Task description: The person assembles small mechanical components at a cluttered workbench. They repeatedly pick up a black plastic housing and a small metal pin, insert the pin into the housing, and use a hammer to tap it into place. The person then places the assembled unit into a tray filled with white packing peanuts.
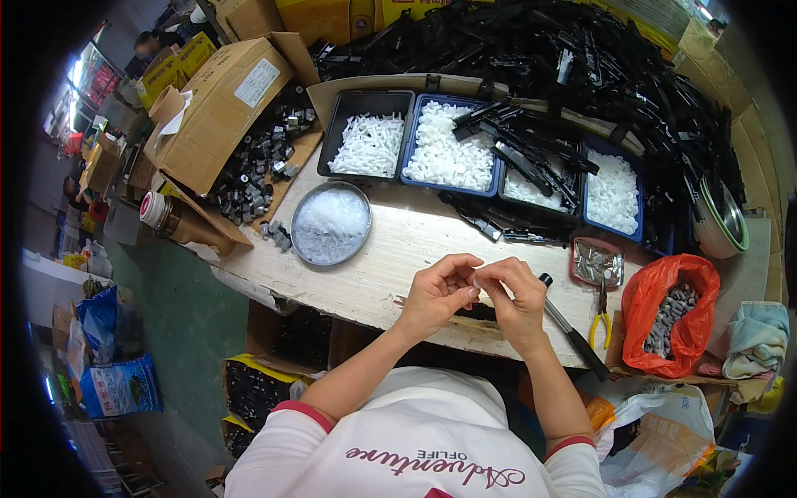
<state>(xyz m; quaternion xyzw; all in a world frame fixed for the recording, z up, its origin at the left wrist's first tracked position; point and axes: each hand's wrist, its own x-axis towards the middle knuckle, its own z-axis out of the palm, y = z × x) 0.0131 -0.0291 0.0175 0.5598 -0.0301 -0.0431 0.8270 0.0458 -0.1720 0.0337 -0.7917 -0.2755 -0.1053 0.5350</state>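
Observation:
My left hand (436, 297) and my right hand (516, 305) meet above the front edge of the white worktable (407, 236). Thumbs and forefingers of both are pinched close together, and a tiny pale piece seems to be between them, too small to name. Just right of my right hand lies a hammer (573, 334) with a dark grip, slanting over the table edge. Beside it are pliers with yellow handles (600, 329), their jaws by a red tray (595, 262) of small metal parts. A dark object under my hands is mostly hidden.
Bins of white plastic parts (371, 143) line the back, with black mechanisms (531, 158) across some and heaped behind. A round tray (332, 222) of clear pieces stands left, near a cardboard box (217, 112). An orange-red bag (643, 332) of grey parts sits right.

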